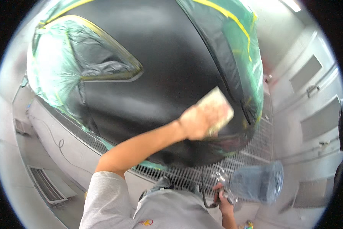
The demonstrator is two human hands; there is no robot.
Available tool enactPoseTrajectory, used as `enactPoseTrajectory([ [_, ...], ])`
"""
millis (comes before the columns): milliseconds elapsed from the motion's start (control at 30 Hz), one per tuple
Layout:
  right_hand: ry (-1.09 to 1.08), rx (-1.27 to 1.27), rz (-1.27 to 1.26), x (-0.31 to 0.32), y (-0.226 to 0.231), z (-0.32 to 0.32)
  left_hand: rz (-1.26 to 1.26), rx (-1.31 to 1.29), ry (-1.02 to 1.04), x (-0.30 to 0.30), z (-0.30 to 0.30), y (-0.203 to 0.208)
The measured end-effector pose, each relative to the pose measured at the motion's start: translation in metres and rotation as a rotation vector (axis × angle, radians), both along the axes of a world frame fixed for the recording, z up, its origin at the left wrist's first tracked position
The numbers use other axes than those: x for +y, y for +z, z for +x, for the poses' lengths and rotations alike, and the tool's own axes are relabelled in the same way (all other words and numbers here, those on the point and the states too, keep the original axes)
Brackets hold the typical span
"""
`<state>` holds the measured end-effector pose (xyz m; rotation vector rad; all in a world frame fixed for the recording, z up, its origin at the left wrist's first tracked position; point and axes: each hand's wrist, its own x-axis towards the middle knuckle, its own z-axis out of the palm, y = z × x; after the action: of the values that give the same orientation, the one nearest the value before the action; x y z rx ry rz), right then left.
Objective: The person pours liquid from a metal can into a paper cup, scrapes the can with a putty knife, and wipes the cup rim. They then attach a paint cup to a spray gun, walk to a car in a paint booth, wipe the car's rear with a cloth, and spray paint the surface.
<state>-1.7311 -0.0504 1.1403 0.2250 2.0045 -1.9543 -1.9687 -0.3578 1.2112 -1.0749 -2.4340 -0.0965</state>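
A car body panel [156, 42], dark grey to black with a soft sheen, fills the middle of the head view. My left arm stretches across it. The left hand [196, 122] presses a pale yellow wiping cloth [217, 97] flat against the panel's lower right part; hand and cloth are slightly blurred. Low by my right side, my right hand [222, 198] is closed round the handle of a spray gun [225, 185]. A large translucent plastic cup [255, 182] on the gun points off to the right, apart from the car. A dark hose runs by the gun.
Green masking film [51, 61] with yellow tape [240, 24] covers the car's window and edges. Metal floor grating [261, 141] lies beneath. A thin hose [60, 143] trails along the left floor. Booth walls with panels [320, 118] stand at the right.
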Motion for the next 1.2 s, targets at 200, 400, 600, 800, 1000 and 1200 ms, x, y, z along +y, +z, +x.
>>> enactPoseTrajectory([
  [200, -0.046, -0.018, -0.003, -0.013, -0.015, -0.01, 0.233, 0.38, 0.442, -0.157, -0.035, 0.056],
  [400, -0.041, -0.052, 0.042, -0.02, -0.016, -0.028, 0.886, 0.448, 1.109, -0.258, -0.072, 0.225],
  [600, -0.047, -0.083, 0.075, -0.023, -0.01, -0.034, 0.299, 0.244, 0.742, -0.131, -0.026, 0.163],
  [800, -0.099, -0.099, 0.067, -0.016, -0.009, -0.029, 1.005, 0.414, 1.189, -0.348, -0.088, 0.227],
  [1000, -0.179, -0.072, -0.03, 0.009, 0.004, -0.006, 0.366, 0.677, 0.787, -0.212, -0.081, 0.128],
  [1200, 0.077, -0.019, 0.077, 0.049, -0.022, 0.008, -0.165, -0.105, 0.381, -0.019, 0.018, 0.028],
])
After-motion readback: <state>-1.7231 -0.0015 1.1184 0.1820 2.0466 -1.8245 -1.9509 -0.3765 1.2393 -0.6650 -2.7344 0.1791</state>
